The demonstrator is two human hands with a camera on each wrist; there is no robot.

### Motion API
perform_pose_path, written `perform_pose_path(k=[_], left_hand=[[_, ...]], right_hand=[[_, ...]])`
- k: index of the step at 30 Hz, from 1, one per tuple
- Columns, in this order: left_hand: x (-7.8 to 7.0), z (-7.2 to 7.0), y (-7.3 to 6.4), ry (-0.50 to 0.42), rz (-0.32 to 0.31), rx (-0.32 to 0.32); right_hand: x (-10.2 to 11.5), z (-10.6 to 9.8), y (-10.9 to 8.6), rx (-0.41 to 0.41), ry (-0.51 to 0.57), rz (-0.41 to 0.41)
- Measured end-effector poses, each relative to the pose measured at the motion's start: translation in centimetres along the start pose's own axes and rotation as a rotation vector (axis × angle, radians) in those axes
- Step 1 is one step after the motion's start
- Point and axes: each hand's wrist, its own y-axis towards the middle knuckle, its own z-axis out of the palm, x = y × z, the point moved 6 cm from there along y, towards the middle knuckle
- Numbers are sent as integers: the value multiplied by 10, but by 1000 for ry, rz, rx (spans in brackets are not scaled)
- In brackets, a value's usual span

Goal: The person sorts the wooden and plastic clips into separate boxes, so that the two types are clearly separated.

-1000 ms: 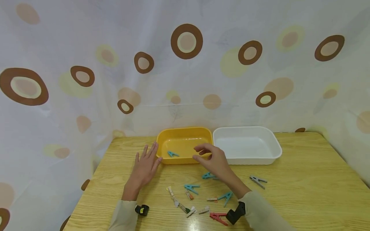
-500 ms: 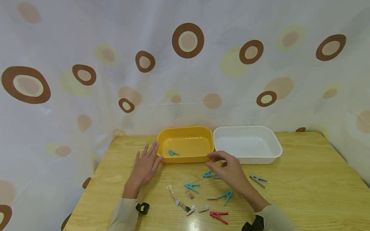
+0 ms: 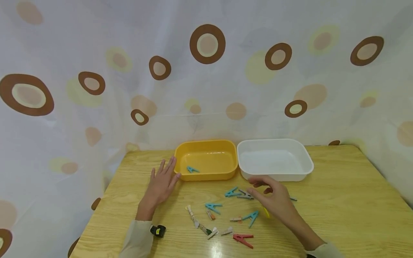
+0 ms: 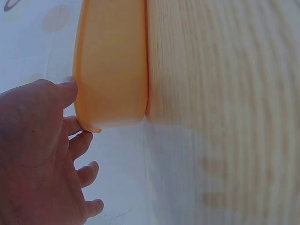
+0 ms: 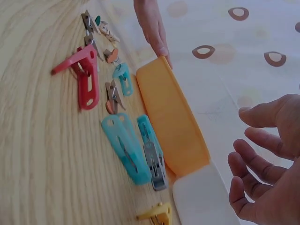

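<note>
My left hand (image 3: 160,184) lies with spread, straight fingers at the left rim of the yellow tray (image 3: 206,177); the left wrist view shows thumb and index finger touching that rim. Inside the tray is one small blue clothespin (image 3: 192,169). My right hand (image 3: 274,199) hovers over the table before the white tray (image 3: 274,159), fingers loosely bent with nothing between them. Beside its fingertips lie a grey clothespin (image 3: 246,194) and a blue clothespin (image 3: 232,192). A yellow clothespin (image 3: 266,212) is partly hidden under the hand.
Nearer on the wooden table lie more blue clothespins (image 3: 213,207), a red clothespin (image 3: 243,239) and several small wooden clips (image 3: 236,219), some in a slanting row (image 3: 196,224). The two trays stand side by side against a patterned curtain (image 3: 206,89).
My right hand has moved right and toward me, from over the yellow tray to in front of the white tray, uncovering the blue and grey clothespins. My left hand has stayed at the rim.
</note>
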Motion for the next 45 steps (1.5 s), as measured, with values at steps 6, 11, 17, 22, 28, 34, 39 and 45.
perform_pose_path(k=[6, 11, 17, 22, 28, 34, 39, 45], left_hand=[[-2, 3, 1, -15, 1, 9], [-5, 2, 2, -17, 0, 7], [-7, 1, 0, -19, 6, -6], [-8, 0, 0, -26, 7, -10], [-7, -1, 0, -31, 10, -17], [-5, -1, 0, -20, 10, -9], [-5, -3, 1, -23, 14, -19], [-4, -4, -3, -21, 0, -17]], right_hand=[[-9, -13, -11, -17, -61, 45], [-16, -25, -19, -36, -81, 44], [-29, -40, -27, -71, -94, 33], [-40, -50, -30, -80, -113, 35], [-54, -61, -27, -92, -159, 44], [-71, -66, -26, -67, -210, 87], [-84, -68, -26, -43, -235, 86], [-95, -69, -24, 24, -261, 98]])
